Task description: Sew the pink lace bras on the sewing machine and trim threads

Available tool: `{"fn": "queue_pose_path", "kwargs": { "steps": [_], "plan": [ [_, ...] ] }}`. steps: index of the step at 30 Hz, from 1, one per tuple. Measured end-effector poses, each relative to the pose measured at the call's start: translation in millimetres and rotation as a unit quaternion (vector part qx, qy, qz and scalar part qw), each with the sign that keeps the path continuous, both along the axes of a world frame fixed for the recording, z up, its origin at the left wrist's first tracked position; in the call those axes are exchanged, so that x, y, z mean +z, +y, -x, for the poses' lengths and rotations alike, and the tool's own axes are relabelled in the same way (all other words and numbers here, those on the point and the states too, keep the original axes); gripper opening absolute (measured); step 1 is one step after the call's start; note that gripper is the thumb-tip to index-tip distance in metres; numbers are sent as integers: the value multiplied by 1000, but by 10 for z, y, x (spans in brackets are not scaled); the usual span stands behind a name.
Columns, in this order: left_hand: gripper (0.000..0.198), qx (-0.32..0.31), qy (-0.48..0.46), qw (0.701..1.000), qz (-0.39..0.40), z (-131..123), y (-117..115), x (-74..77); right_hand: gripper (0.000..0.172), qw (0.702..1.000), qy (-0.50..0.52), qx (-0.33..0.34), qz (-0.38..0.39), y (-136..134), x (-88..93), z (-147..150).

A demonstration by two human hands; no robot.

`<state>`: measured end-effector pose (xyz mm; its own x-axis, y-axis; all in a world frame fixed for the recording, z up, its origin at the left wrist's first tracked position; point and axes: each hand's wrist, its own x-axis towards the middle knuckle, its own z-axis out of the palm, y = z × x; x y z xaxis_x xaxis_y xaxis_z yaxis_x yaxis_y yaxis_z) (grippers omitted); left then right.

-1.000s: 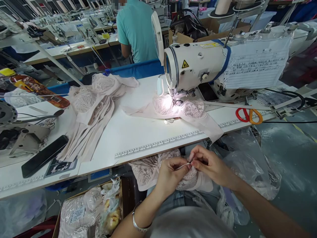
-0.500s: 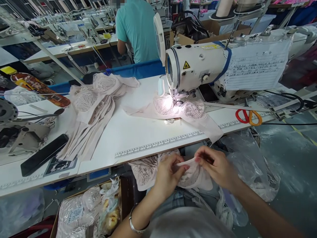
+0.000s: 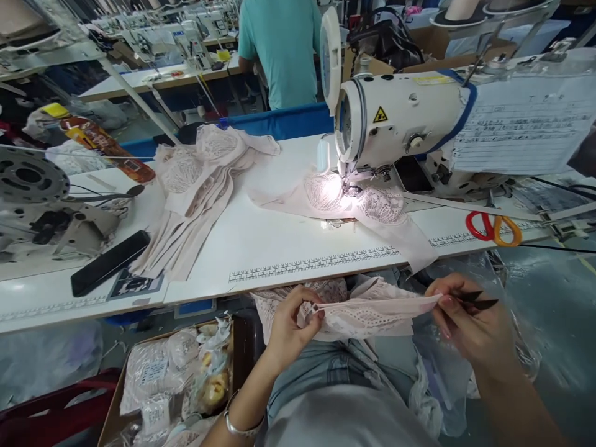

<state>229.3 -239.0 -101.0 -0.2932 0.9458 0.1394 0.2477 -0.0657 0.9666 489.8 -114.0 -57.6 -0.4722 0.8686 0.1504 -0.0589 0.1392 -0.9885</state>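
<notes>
Lace garment [image 3: 372, 318], pale pink, drawn out between the hands, just off the front edge of the white table [image 3: 274, 239] and above the lap. Left hand [image 3: 289, 329]: thumb and fingers pinched narrowly on one end of the smooth, straight band. Right hand [image 3: 475, 326]: thumb and fingers pinched on the other end, dark pointed blades [image 3: 479, 302] projecting from the grip. Below the band hangs patterned openwork. Between the table's front and rear edges, a similar round-cupped piece [image 3: 382, 206] lies under a glossy sewing machine [image 3: 395, 105].

A yellow-capped bottle [image 3: 103, 143] tilts at left, a teal-shirted person [image 3: 285, 53] beyond.
</notes>
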Motion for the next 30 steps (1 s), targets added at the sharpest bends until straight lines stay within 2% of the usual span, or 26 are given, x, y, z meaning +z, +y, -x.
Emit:
{"fn": "queue_pose_path", "kwargs": {
  "steps": [4, 8, 10, 12, 14, 15, 16, 18, 20, 22, 25, 27, 30],
  "plan": [
    [17, 55, -59, 997, -10, -24, -28, 31, 25, 999, 11, -22, 32, 95, -54, -4],
    [18, 55, -53, 997, 7, -36, -68, 91, 29, 998, -9, -38, 53, 215, -180, -8],
    [16, 54, -35, 998, 17, -55, -82, 118, 30, 997, -37, -62, 40, 248, -231, 18],
    [16, 58, -14, 998, 20, -88, -83, 144, 28, 991, -80, -108, -22, 232, -243, 79],
    [18, 61, 6, 998, 17, -134, -71, 170, 20, 972, -131, -151, -124, 155, -212, 179],
    [18, 59, 15, 998, 14, -159, -63, 182, 14, 959, -153, -149, -184, 96, -187, 241],
    [18, 56, 26, 998, 11, -184, -54, 192, 9, 946, -173, -128, -242, 30, -161, 307],
    [18, 48, 51, 998, 4, -233, -41, 205, 14, 916, -204, -38, -344, -103, -124, 446],
    [19, 40, 75, 996, -5, -273, -34, 202, 18, 882, -223, 30, -415, -199, -120, 571],
    [19, 34, 88, 995, -11, -302, -31, 186, 17, 862, -225, 37, -452, -238, -146, 661],
    [17, 22, 81, 996, -13, -296, -21, 175, 18, 857, -174, 31, -485, -218, -183, 704],
    [12, -37, 79, 996, -14, -239, -5, 214, 18, 853, -123, 58, -504, -194, -174, 671],
    [8, -181, 121, 976, -16, -73, 30, 360, 15, 860, -103, 135, -482, -185, -90, 559]
  ]
}}
